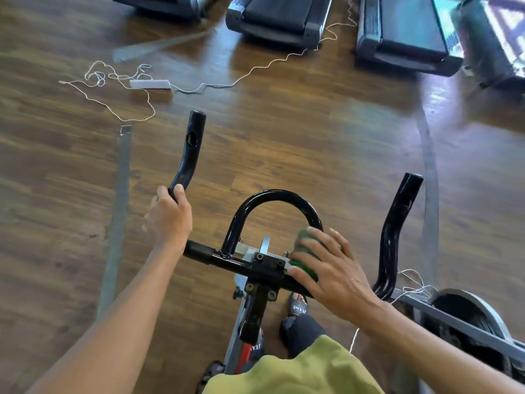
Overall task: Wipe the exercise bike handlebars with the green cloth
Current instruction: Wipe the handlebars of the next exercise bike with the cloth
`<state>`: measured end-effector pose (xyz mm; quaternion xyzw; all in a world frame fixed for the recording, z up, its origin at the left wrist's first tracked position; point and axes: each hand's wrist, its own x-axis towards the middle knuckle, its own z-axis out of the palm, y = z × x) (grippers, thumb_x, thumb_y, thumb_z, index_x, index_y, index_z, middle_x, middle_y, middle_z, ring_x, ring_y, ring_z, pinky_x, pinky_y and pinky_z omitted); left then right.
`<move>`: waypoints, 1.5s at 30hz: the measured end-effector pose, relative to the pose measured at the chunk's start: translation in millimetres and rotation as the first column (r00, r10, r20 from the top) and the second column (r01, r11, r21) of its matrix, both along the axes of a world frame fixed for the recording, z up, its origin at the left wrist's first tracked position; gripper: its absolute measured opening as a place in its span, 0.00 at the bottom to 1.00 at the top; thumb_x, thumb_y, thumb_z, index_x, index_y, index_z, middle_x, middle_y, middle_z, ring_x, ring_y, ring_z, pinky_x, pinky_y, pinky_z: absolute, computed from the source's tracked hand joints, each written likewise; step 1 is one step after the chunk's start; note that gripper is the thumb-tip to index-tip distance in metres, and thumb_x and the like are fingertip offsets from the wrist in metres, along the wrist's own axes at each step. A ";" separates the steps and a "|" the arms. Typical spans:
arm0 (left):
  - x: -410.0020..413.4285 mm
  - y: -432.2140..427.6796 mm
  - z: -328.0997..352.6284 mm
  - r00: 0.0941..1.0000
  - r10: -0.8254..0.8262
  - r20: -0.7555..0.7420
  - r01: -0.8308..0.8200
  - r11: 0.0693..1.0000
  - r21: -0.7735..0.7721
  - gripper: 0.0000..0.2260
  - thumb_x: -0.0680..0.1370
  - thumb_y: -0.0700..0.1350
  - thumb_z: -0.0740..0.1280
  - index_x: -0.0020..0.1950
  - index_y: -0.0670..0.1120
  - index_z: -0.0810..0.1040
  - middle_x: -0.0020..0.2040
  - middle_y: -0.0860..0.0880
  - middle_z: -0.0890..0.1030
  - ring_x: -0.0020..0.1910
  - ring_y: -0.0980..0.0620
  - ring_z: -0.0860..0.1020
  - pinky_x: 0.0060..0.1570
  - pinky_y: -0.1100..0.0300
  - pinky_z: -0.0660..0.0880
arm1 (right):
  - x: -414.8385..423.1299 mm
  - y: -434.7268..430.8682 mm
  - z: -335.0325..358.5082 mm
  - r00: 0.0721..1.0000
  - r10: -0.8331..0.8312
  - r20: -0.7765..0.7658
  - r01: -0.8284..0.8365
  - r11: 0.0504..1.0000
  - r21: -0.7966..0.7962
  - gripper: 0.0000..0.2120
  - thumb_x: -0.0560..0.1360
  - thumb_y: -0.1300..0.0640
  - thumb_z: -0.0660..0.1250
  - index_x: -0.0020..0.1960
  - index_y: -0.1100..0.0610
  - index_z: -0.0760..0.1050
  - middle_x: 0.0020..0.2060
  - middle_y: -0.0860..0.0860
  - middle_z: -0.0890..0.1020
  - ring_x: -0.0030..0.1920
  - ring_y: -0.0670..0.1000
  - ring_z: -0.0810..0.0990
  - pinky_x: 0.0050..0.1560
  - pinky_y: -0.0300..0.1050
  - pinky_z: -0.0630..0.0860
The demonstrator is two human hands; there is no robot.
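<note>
One green cloth (308, 245) lies on the handlebars (216, 255), just right of the centre clamp, pressed down by the right hand (332, 268) with fingers (324, 237) spread. The left hand (170, 217) curls round the left horn. Three treadmills (277, 21) stand beyond.

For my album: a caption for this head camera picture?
Wiping time: right hand presses green cloth on handlebars; left hand grips them too.

Daylight comes in from the far right, where a bright patch (508, 32) is blown out to white-blue. It leaves a pale sheen on the wooden floor (312, 132) and sharp glints on the black handlebars (272, 196). The treadmills (278, 18) and the frame edges are smeared with blur, and straight lines bow outward. The centre is fairly crisp.
</note>
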<state>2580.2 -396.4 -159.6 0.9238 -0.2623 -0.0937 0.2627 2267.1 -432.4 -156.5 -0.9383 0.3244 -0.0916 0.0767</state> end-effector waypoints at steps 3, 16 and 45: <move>-0.2 -0.1 0.3 1.000 0.008 -0.003 -0.007 1.000 0.006 0.21 0.83 0.57 0.49 0.58 0.42 0.71 0.54 0.39 0.78 0.53 0.34 0.77 0.55 0.40 0.70 | 7.6 -10.7 4.7 0.964 0.224 -0.142 -0.227 0.974 -0.010 0.24 0.84 0.44 0.49 0.48 0.47 0.83 0.49 0.43 0.83 0.61 0.49 0.77 0.75 0.54 0.58; 0.6 -2.9 -4.0 0.999 0.033 0.011 -0.033 0.999 0.000 0.20 0.83 0.57 0.50 0.58 0.43 0.71 0.56 0.40 0.79 0.54 0.34 0.77 0.54 0.43 0.69 | 58.6 -111.0 27.7 0.490 0.670 -0.557 -0.799 0.601 0.020 0.27 0.81 0.47 0.49 0.32 0.51 0.79 0.29 0.46 0.81 0.38 0.48 0.79 0.78 0.53 0.41; 0.4 -2.5 0.2 1.000 0.013 -0.015 -0.014 1.000 -0.020 0.19 0.83 0.55 0.51 0.54 0.42 0.71 0.51 0.39 0.79 0.48 0.38 0.76 0.44 0.51 0.64 | 34.1 -28.3 60.0 0.922 0.221 -0.318 -0.054 0.886 0.461 0.08 0.83 0.49 0.56 0.59 0.43 0.70 0.54 0.40 0.74 0.60 0.45 0.67 0.67 0.45 0.59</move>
